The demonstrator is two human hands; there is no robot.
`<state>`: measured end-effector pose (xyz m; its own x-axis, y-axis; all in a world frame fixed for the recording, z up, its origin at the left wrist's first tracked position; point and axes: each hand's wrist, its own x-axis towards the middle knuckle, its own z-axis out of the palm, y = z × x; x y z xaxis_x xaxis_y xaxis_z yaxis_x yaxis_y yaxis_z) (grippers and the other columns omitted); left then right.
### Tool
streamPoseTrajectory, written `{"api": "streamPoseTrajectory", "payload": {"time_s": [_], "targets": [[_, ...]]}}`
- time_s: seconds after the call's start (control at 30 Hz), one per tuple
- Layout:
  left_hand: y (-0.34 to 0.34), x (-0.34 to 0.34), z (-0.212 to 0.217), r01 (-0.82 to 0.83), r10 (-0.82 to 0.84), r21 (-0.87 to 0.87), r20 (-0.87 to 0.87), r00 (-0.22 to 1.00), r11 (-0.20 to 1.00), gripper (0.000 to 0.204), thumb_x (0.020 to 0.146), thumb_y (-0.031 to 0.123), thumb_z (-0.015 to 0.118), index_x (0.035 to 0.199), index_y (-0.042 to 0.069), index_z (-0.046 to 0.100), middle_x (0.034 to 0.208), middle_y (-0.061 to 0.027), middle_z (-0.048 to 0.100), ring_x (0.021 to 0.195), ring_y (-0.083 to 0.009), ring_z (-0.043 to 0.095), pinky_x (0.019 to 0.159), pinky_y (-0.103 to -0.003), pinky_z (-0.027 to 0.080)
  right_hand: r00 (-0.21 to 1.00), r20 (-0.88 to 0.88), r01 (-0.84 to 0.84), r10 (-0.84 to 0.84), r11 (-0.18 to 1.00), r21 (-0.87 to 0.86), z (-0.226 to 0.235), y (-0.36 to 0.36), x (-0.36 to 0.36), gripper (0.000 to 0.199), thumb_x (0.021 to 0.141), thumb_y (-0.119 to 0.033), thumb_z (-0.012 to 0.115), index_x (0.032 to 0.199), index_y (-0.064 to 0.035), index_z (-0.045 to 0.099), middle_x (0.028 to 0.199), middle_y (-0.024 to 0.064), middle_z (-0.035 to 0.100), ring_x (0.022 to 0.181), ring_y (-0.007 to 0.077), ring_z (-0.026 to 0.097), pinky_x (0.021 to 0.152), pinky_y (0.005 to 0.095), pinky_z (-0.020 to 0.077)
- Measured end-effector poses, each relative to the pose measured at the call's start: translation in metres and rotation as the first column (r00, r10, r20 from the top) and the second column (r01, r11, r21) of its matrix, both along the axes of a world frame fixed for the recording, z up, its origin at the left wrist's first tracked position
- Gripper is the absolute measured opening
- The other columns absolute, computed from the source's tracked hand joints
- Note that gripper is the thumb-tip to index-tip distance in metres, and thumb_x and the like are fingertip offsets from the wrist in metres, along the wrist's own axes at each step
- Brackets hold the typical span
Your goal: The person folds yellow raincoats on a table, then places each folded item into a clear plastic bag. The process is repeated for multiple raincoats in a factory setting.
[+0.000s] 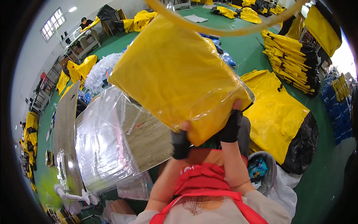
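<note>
A folded yellow sheet-like article in a clear plastic bag [175,74] is held up in front of me, tilted, above a wood-grain table. My left hand [181,142], in a black fingerless glove, grips its lower left edge with the thumb on top. At the lower right edge, my right hand [232,123], gloved the same way, is closed on it too. The fingers underneath are hidden by the package. A stack of clear plastic bags [100,142] lies left of my hands on the wood-grain table [153,143].
Right of me lies a pile of yellow-and-black articles [274,112]; a taller folded stack [289,61] stands beyond. A bin with blue wrappers [266,168] sits by my right side. A yellowish hoop [227,30] crosses the top. A person [85,24] sits at a far table.
</note>
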<state>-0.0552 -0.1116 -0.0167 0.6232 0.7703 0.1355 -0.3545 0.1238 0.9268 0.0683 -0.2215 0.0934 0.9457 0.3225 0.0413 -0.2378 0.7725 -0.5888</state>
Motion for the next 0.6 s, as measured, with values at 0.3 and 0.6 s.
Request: {"api": "streamPoseTrajectory", "payload": {"time_s": [0.3,0.6], "targets": [[-0.007,-0.063,0.160,0.017,0.186,0.979,-0.056,0.981,0.205,0.045,0.080,0.023,0.070,0.120,0.008,0.056,0.107,-0.0191,0.061,0.098,-0.0384,0.060,0.085,-0.048,0.048,0.474,0.880,0.415,0.004,0.881,-0.228,0.072,-0.012,0.031,0.038,0.075,-0.017,0.076,0.104,-0.0033,0.057,0.095,0.0091,0.064,0.085,0.0209,0.063,0.074,0.0325,0.0507],[0.070,-0.066,0.227,0.122,0.263,0.982,-0.158,0.952,0.146,0.049,0.063,0.027,0.079,0.105,0.008,0.063,0.095,-0.0115,0.066,0.087,-0.0316,0.063,0.079,-0.039,0.049,0.462,0.879,0.497,-0.121,0.856,-0.144,0.100,-0.027,0.004,0.078,0.075,-0.034,0.077,0.133,0.0024,0.039,0.126,0.0113,0.049,0.111,0.0207,0.051,0.092,0.0329,0.0423]]}}
